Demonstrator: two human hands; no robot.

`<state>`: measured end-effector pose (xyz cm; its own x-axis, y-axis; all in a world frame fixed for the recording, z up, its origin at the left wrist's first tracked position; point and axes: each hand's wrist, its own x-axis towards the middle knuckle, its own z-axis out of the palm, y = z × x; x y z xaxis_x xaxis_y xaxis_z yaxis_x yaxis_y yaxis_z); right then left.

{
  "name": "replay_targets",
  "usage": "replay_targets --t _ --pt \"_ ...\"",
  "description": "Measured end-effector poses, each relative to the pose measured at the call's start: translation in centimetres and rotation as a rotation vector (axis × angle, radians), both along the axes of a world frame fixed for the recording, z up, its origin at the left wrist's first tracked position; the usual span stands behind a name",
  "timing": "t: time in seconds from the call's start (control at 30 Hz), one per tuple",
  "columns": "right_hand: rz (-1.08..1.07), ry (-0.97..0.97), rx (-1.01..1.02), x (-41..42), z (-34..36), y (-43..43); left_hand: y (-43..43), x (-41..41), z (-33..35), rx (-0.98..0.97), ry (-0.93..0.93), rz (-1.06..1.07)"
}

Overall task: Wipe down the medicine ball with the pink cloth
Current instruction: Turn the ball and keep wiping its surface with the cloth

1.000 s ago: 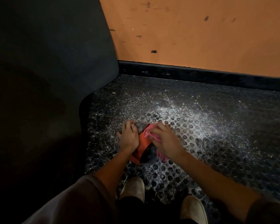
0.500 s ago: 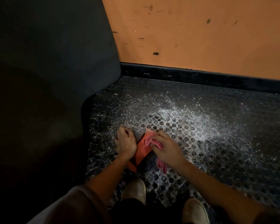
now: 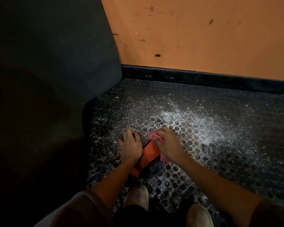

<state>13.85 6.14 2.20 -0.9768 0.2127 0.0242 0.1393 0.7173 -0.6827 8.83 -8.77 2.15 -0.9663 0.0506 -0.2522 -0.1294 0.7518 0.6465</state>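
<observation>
A dark padded panel (image 3: 47, 79) fills the left side, leaning up from the floor. An orange wall (image 3: 203, 38) behind it carries scuffs and small black marks, none of them readable as writing. Under the wall runs a black skirting (image 3: 203, 79). The floor is a black rubber mat (image 3: 236, 153) punched with round holes, and a spread of white dust (image 3: 179, 115) lies across its middle, thickest just beyond the hands.

Both bare forearms reach forward and down from the bottom edge. Between them, on the mat and just in front of the feet, sits the medicine ball (image 3: 150, 155), dark grey with an orange panel facing up. Any lettering on it is too dark or too covered to read.

The left hand (image 3: 129, 146) lies over the ball's left side, fingers curled over the far edge, gripping it. The right hand (image 3: 168, 143) is on the ball's upper right, fingers bent round the pink cloth (image 3: 152, 136) and pressing it against the surface. The cloth bunches out past the fingertips at the far side, and a fringed end hangs below the wrist, beside the ball's right edge.

Two pale shoes show at the bottom, the left shoe (image 3: 136, 196) just behind the ball and the right shoe (image 3: 197, 215) nearer the camera.
</observation>
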Motion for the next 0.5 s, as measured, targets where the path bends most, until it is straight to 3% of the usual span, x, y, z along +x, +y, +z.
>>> replay_targets --t 0.07,0.17,0.3,0.4,0.5 --pt "0.060 0.005 -0.023 -0.2 0.0 0.0 0.1 -0.1 0.1 0.001 -0.010 -0.010" --pt "-0.074 -0.110 -0.012 -1.0 0.2 0.8 0.5 -0.1 0.3 -0.004 -0.017 -0.017" --pt "0.074 0.027 0.011 -1.1 0.2 0.1 0.9 -0.2 0.5 -0.033 -0.015 -0.027" --pt "-0.028 -0.097 -0.016 -1.5 0.1 0.9 1.0 -0.3 0.6 -0.043 -0.034 -0.049" --pt "-0.017 -0.040 0.025 -1.1 0.0 0.5 1.4 -0.3 0.8 -0.087 -0.040 -0.085"
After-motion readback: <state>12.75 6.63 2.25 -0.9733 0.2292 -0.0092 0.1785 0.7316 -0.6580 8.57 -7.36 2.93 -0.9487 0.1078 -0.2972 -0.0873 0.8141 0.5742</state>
